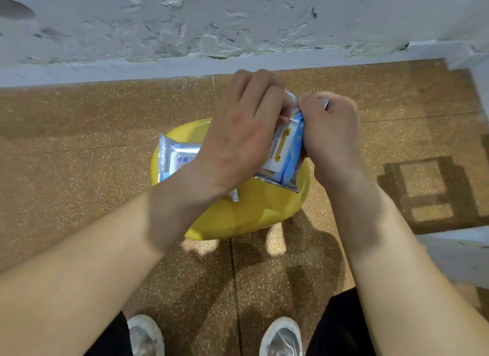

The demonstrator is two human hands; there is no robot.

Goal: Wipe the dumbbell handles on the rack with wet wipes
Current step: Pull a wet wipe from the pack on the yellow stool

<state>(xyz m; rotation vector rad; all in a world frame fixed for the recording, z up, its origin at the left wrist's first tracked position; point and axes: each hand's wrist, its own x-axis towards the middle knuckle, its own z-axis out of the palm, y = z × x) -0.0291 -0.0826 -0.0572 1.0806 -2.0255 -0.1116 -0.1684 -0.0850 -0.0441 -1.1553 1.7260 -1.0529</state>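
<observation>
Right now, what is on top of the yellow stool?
A wet wipe pack lies on the yellow stool, half hidden by the left hand. That hand and the right hand hold a second pack over it.

Yellow stool (251,212): near half of seat bare, reachable from the front. Far left edge: occupied by lying wipes pack (177,157). Over right edge: second wipes pack (287,157), gripped by left hand (238,136) and right hand (330,133), barring passage. Behind far edge: wall (238,24), close. Floor (66,143) left of stool: open. Right: white ledge (455,255).
</observation>
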